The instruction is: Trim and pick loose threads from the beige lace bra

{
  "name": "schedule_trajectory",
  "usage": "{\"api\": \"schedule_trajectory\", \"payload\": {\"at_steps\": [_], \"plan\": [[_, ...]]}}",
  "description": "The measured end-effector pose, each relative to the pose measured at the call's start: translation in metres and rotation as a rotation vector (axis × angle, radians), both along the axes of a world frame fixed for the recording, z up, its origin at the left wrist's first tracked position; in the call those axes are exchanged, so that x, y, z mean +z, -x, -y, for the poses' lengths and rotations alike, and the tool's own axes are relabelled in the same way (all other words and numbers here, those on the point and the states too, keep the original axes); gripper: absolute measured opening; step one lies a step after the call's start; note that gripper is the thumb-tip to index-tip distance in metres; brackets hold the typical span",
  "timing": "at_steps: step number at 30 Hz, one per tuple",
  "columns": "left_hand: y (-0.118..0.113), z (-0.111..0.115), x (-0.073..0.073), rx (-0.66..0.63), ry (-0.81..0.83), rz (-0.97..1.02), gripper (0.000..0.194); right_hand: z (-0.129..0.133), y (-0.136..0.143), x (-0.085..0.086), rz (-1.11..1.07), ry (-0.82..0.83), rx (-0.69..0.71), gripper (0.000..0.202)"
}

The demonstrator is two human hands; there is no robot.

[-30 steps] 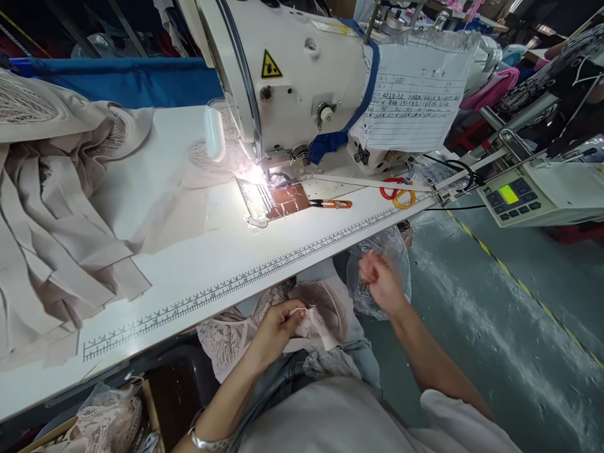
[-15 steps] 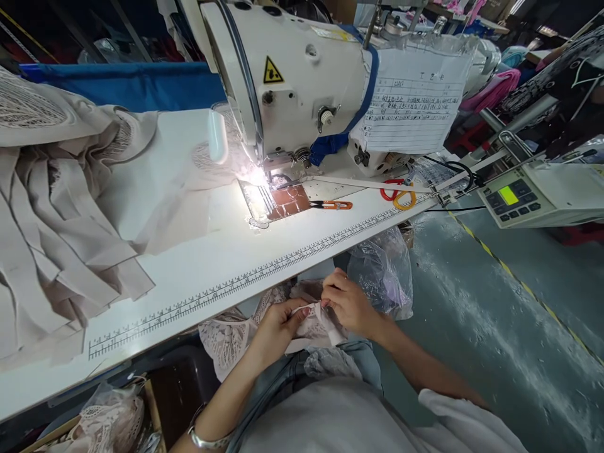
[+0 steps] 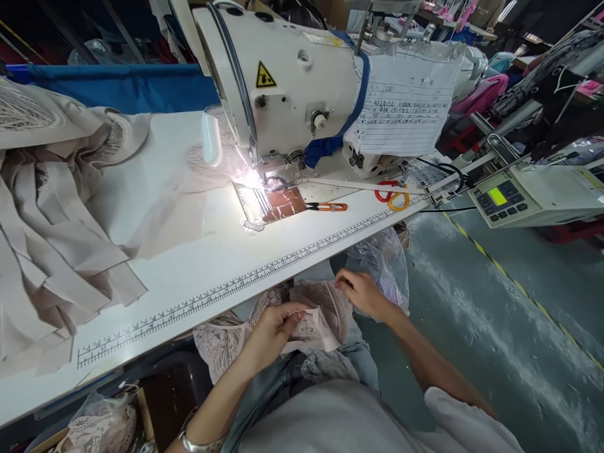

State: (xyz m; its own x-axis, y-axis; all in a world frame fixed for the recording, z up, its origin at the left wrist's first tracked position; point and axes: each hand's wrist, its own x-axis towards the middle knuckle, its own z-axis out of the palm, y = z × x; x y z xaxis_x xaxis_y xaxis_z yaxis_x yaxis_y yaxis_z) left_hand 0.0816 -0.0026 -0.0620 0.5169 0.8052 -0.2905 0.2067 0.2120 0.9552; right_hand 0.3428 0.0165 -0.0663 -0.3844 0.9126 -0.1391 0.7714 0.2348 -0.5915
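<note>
A beige lace garment (image 3: 325,299) with a plain fabric band lies over my lap, just below the table edge. My left hand (image 3: 274,330) pinches the band's edge between thumb and forefinger. To the right, my right hand (image 3: 361,292) has its fingers curled together beside the garment's upper right edge. Whether those fingertips hold a thread or a bit of fabric is too small to tell. Another lace part (image 3: 221,343) of the garment hangs left of my left wrist.
A white sewing machine (image 3: 283,82) with its lamp lit stands on the table (image 3: 198,264). Orange-handled snips (image 3: 330,206) and scissors (image 3: 399,198) lie near it. Beige fabric pieces (image 3: 61,239) are heaped at left. A clear plastic bag (image 3: 387,264) hangs at the table's front edge.
My right hand has drawn away from my left, off the band and to the right. The left hand keeps its pinch. The whole view has shifted slightly.
</note>
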Motion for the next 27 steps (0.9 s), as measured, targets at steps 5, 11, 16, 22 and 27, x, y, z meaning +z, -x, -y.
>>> {"api": "schedule_trajectory", "payload": {"at_steps": [5,11,16,22,27], "plan": [[-0.010,-0.004,0.009,0.029,-0.012,0.065,0.032,0.010,0.042,0.005,-0.463,-0.108,0.119,0.028],[-0.023,0.002,0.005,0.161,-0.028,0.068,0.023,0.017,0.038,-0.007,-0.243,-0.229,-0.019,0.026],[-0.018,0.004,-0.002,0.185,0.121,0.111,0.026,0.002,-0.029,-0.006,0.236,-0.208,-0.392,0.021],[-0.016,0.003,0.000,0.226,0.090,0.057,0.025,0.004,-0.028,0.005,0.219,-0.184,-0.399,0.013],[-0.018,0.002,0.008,0.221,0.093,0.055,0.026,0.022,0.035,0.002,-0.196,-0.137,-0.064,0.014]]}}
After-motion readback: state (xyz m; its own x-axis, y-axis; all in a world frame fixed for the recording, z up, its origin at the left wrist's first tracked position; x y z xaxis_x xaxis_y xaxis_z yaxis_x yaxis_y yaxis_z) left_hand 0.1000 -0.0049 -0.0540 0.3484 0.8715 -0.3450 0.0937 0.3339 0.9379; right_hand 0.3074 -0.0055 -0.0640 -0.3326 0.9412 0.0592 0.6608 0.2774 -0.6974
